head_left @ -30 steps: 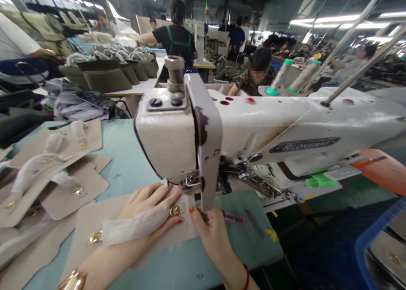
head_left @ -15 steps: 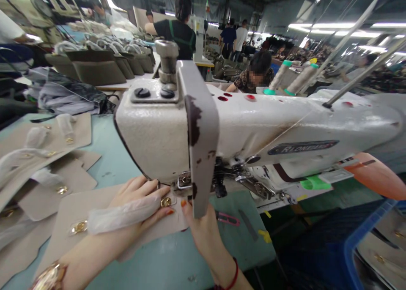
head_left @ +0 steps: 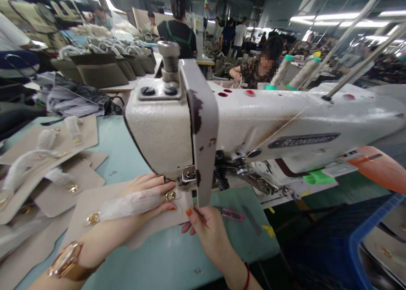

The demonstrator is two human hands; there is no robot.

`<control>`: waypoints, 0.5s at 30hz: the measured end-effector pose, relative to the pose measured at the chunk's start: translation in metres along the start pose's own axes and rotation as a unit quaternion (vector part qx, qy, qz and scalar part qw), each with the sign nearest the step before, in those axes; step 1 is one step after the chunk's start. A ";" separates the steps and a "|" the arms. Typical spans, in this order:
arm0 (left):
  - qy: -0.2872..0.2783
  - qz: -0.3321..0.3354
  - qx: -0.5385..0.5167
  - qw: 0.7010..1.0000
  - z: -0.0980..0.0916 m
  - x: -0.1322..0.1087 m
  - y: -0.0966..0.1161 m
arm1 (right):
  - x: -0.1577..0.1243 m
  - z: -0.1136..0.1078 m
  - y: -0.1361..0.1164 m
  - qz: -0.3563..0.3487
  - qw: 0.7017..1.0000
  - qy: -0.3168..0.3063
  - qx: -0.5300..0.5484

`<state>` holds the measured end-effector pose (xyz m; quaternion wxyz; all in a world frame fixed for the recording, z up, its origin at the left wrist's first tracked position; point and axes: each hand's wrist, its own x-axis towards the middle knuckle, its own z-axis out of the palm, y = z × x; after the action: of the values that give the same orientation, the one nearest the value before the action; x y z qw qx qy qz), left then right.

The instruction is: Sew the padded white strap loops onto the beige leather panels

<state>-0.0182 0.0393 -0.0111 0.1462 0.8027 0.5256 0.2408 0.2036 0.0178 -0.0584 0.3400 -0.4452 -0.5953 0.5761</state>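
Observation:
My left hand lies flat with fingers stretched out on a beige bag panel, close to the needle area of a white sewing machine. Across the back of that hand passes a bag handle wrapped in white film, fixed to the panel by gold fittings. My right hand pinches the panel's near right edge between thumb and fingers, just below the machine's grey guard arm. The needle itself is hidden behind the machine head.
More beige panels with wrapped handles are piled at the left. Pink-handled thread snips lie right of my right hand. A blue crate holding panels stands at the lower right. A co-worker sits beyond the machine.
The view has shifted slightly. My right hand has drawn a little back from the guard arm, and its curled fingers now show under the panel edge. My left hand stays flat on the panel.

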 end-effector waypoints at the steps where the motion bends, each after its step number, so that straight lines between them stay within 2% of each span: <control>1: -0.012 -0.002 0.008 1.000 0.000 0.000 0.000 | -0.001 -0.001 0.002 -0.006 1.000 0.003 -0.002; 9: -0.015 -0.056 -0.015 0.998 -0.005 0.001 0.002 | 0.002 -0.002 -0.001 0.007 0.996 -0.022 0.083; 15: -0.031 -0.046 -0.022 0.998 -0.015 0.006 0.012 | 0.004 -0.005 -0.002 0.049 0.984 -0.064 0.156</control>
<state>-0.0146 0.0392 0.0084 0.1915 0.7813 0.5516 0.2203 0.2060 0.0237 -0.0562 0.3385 -0.3774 -0.4958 0.7051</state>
